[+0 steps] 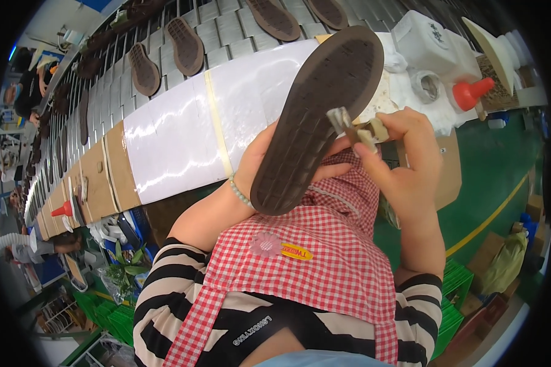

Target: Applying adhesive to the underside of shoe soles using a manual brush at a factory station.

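Note:
A dark brown shoe sole (315, 116) is held up slantwise in front of my apron, its flat face toward me. My left hand (251, 160) grips it from behind, partly hidden, with the thumb side at its left edge and fingers showing past its right edge. In my right hand (410, 153), pinched between thumb and fingers, is a small brush (368, 132) with a pale, worn handle. Its tip lies over the right edge of the sole near the middle; whether it touches cannot be made out.
Beyond the worktop's white sheet (171, 140) runs a slatted metal conveyor (223, 37) carrying several brown soles (185, 46). To the right stand a white plastic jug (419, 40), a clear jar (425, 85) and a red nozzle cap (473, 93). Green crates (456, 284) stand on the floor.

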`<state>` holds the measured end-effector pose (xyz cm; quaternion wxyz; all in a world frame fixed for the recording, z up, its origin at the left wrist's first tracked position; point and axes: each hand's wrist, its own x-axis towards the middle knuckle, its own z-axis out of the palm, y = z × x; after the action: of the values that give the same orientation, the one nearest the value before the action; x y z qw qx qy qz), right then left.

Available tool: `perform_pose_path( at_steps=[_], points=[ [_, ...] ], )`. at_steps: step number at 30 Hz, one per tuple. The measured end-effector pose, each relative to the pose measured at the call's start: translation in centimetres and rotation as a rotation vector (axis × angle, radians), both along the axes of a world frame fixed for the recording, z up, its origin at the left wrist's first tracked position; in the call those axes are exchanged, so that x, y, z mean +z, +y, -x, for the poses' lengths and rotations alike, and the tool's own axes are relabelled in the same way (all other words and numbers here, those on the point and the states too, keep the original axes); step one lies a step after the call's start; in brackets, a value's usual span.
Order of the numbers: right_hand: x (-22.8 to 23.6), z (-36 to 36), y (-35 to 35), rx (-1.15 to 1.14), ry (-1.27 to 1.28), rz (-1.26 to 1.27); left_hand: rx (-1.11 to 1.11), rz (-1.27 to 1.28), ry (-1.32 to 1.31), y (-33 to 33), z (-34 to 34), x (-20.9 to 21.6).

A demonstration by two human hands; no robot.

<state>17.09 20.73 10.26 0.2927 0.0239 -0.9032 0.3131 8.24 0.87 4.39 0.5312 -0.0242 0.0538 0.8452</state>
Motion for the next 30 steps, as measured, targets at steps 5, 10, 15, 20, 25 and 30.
perform_pose_path(
  at_steps=[5, 10, 15, 20, 25, 30],
  points=[
    [0.0, 0.1, 1.0, -0.052, 0.0, 0.091, -0.051, -0.075, -0.023, 0.1, 0.3, -0.6],
    [-0.4, 0.7, 2.8, -0.115, -0.003, -0.027, -0.132, -0.187, -0.042, -0.6, 0.5, -2.4],
    [-0.5, 1.5, 6.0, -0.204, -0.032, -0.017, -0.146, -0.199, -0.025, 0.1, 1.4, -3.3],
    [0.5, 1.6, 11.6, -0.392, 0.084, -0.247, 0.174, -0.136, 0.19, 0.5, 3.7, -3.9],
    [-1.3, 1.3, 17.1, -0.585, -0.032, -0.489, 0.485, -0.127, 0.224, -1.0, 8.4, -4.2],
    [-3.6, 2.5, 19.5, -0.534, -0.055, -0.663, 0.482, -0.027, 0.036, -4.2, 9.4, -8.4]
  ],
)
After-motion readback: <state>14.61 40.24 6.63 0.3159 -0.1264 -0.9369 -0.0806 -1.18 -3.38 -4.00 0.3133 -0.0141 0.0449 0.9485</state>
